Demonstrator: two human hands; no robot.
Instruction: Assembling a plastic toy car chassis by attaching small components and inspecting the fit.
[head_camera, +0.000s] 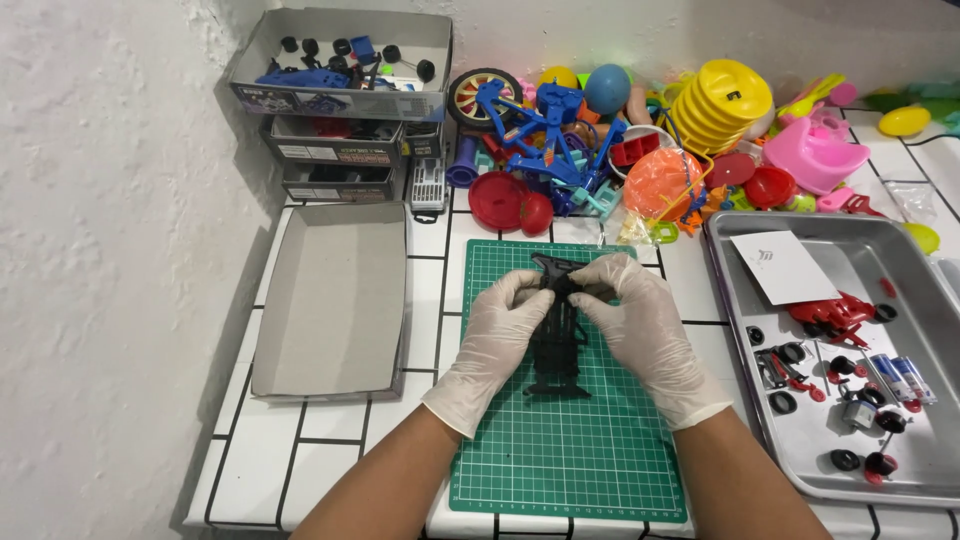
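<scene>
Over the green cutting mat (570, 440) on the counter, the gloved left hand (495, 340) and right hand (635, 325) each close their grip on the far end of a black plastic chassis (557, 350). It looks light, stiff and thin, best held by its side rails. Right, a metal tray (850, 235) holds small wheels and red parts; left, a cardboard lid (335, 295); far left, stacked boxes (345, 100).

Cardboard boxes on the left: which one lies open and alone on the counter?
The shallow grey box tray beside the green cutting mat; the other boxes are stacked against the wall behind it.

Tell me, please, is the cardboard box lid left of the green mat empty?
Empty: the cardboard lid lies open side up, showing only bare grey inside.
</scene>
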